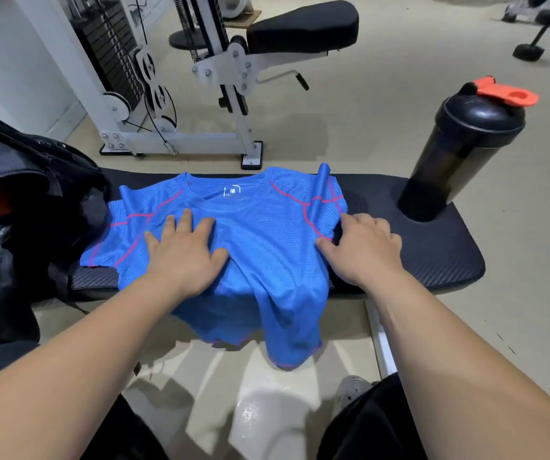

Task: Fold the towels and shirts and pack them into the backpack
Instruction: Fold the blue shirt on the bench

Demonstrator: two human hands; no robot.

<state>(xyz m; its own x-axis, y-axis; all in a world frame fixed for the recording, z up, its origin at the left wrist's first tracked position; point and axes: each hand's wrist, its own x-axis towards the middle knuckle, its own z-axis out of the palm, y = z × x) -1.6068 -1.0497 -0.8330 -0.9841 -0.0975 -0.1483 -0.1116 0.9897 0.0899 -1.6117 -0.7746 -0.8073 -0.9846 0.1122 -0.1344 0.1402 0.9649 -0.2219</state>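
The left hand (184, 252) lies flat and released on the blue shirt (260, 234), fingers spread, palm pressing the chest panel just below the collar. The right hand (363, 250) rests at the shirt's right edge with its fingers loosely extended. The thumb and forefinger touch the cloth where the right sleeve is folded inward, and the hand clasps nothing that shows.

The shirt is a honeycomb mesh knit with pink seams. It is spread on the counter (433, 247) with its collar on the far side, and its hem spills over the near edge and hangs toward the floor (350, 134). The left sleeve lies out flat.

The counter is a black padded slab with a woven-look vinyl skin and a rounded end. Bare padding runs to the right of the shirt as far as a black shaker bottle (459, 151) with an orange flip lid. Just left of the shirt, at the spread sleeve, sits an open black backpack (34, 180) with something orange inside.

Beyond the shirt's collar, a white-framed cable machine (174, 94) stands on the beige floor. Below the hanging hem is a grey shoe (350, 390).
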